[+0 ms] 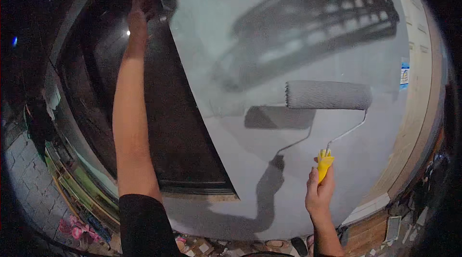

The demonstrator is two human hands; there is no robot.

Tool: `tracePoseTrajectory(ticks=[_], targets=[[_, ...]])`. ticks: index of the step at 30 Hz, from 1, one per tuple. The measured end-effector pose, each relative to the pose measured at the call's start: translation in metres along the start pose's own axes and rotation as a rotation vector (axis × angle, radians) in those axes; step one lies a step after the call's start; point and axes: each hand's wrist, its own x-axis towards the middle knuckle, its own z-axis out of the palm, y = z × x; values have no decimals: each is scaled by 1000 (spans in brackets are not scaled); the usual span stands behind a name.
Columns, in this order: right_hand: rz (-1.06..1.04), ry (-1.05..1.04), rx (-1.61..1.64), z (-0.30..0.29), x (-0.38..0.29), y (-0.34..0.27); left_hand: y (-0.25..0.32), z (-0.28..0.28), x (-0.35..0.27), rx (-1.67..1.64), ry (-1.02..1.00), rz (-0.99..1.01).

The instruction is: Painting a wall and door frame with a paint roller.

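Note:
My right hand (320, 194) grips the yellow handle (325, 167) of a paint roller. The roller's grey, nappy sleeve (328, 94) lies crosswise at the end of a bent wire frame (346, 129), in front of a grey painted wall (223, 148). Shadows of the roller and my arm fall on that wall, left of the roller itself. My left arm stretches far up in front of a dark window or doorway opening (173, 130). At its end, my left hand (140, 7) is near the opening's slanted edge. Its fingers are dim and blurred, so their grip is unclear.
A pale panelled door (415, 51) stands on the right, with a blue printed sticker (404, 73) beside it. Pink items (77, 228) and long slats (77, 185) lie low on the left. Shoes (277, 243) and debris (205, 248) litter the floor below.

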Motion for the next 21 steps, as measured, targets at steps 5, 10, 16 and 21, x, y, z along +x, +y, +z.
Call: tracePoseTrajectory(ticks=[5,10,16,21], targets=[[-242,143,-57,-11,30,-37,-2,20,26,-159,-100,84],[-526,234,-176,-7,99,-108,-30,32,30,-239,-326,258],[-798,190,-369,33,201,-184,-33,19,20,-288,-214,92],[-787,109,-485,77,272,-235,-31,25,-7,-419,-296,82]])
